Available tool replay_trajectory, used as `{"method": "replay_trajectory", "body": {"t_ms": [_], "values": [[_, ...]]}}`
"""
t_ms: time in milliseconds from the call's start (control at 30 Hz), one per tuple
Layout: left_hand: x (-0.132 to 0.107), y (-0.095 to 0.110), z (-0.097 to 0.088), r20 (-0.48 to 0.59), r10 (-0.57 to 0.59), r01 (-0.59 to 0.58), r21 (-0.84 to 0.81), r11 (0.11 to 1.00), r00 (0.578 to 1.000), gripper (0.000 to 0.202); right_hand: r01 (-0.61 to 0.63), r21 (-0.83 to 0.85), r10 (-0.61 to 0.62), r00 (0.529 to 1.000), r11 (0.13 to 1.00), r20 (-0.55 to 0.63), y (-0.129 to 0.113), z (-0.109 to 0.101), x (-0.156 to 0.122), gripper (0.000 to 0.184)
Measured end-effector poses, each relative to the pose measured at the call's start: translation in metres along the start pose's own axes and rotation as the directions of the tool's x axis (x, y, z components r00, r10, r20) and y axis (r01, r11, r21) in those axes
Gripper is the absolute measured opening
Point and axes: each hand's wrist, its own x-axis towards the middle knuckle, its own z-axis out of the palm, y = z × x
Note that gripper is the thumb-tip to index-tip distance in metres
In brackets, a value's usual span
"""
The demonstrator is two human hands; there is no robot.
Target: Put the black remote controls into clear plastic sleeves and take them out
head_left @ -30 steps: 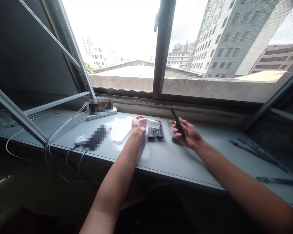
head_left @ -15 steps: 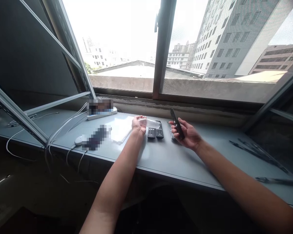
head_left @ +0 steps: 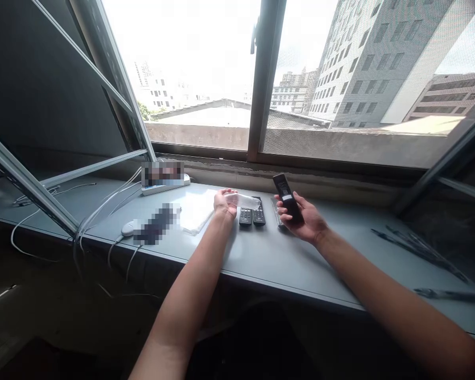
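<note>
My right hand (head_left: 305, 220) is closed around a black remote control (head_left: 285, 195), held above the grey sill table (head_left: 285, 258) with its back face turned toward me. My left hand (head_left: 225, 202) pinches a clear plastic bag (head_left: 245, 199), which drapes over the tops of two black remotes (head_left: 252, 215) lying side by side on the table. Another clear bag or wrapped item (head_left: 277, 212) lies on the table just under my right hand's fingers.
A stack of clear bags (head_left: 195, 211) lies left of my left hand. Farther left are a white mouse (head_left: 129, 228), a blurred object, a power strip (head_left: 164, 182) and white cables (head_left: 98, 211). Dark pens or rods (head_left: 415, 244) lie at the right. A window frame stands behind.
My right hand has rotated the remote from edge-on to showing its flat back face and raised it slightly. My left hand has stayed in place on the bag.
</note>
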Motion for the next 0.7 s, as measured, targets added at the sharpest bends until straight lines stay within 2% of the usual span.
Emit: {"method": "replay_trajectory", "body": {"t_ms": [133, 200, 333, 467, 533, 633, 700], "values": [[0.0024, -0.0008, -0.0016, 0.008, 0.01, -0.01, -0.007, 1.0, 1.0, 0.012, 0.002, -0.049, -0.004, 0.999, 0.999, -0.041, 0.0012, 0.002, -0.0007, 0.024], [0.0038, -0.0012, -0.0023, 0.009, 0.013, -0.013, -0.006, 1.0, 1.0, 0.011, -0.036, -0.031, 0.035, 0.999, 0.999, -0.042, 0.0008, 0.0026, -0.0013, 0.029], [0.006, -0.0013, -0.003, 0.013, 0.007, -0.007, 0.0, 1.0, 1.0, 0.013, -0.085, 0.002, 0.085, 0.996, 0.996, 0.005, -0.0009, 0.0027, -0.0032, 0.045], [0.0056, -0.0008, -0.0026, 0.01, -0.003, 0.003, -0.006, 1.0, 1.0, 0.014, -0.097, 0.005, 0.097, 0.994, 0.995, 0.051, -0.0008, 0.0031, -0.004, 0.04], [0.0043, -0.0008, -0.0021, 0.002, 0.0, 0.0, -0.005, 1.0, 1.0, 0.014, -0.08, -0.013, 0.08, 0.996, 0.997, 0.031, 0.0, 0.0039, -0.0034, 0.035], [0.0023, -0.0009, -0.0015, -0.008, 0.011, -0.011, 0.0, 1.0, 1.0, 0.015, -0.043, -0.067, 0.039, 0.997, 0.997, -0.06, 0.0014, 0.0055, -0.002, 0.029], [0.0015, -0.001, -0.0013, -0.009, 0.014, -0.014, 0.005, 1.0, 1.0, 0.016, -0.046, -0.091, 0.039, 0.996, 0.995, -0.075, 0.0018, 0.006, -0.0013, 0.032]]}}
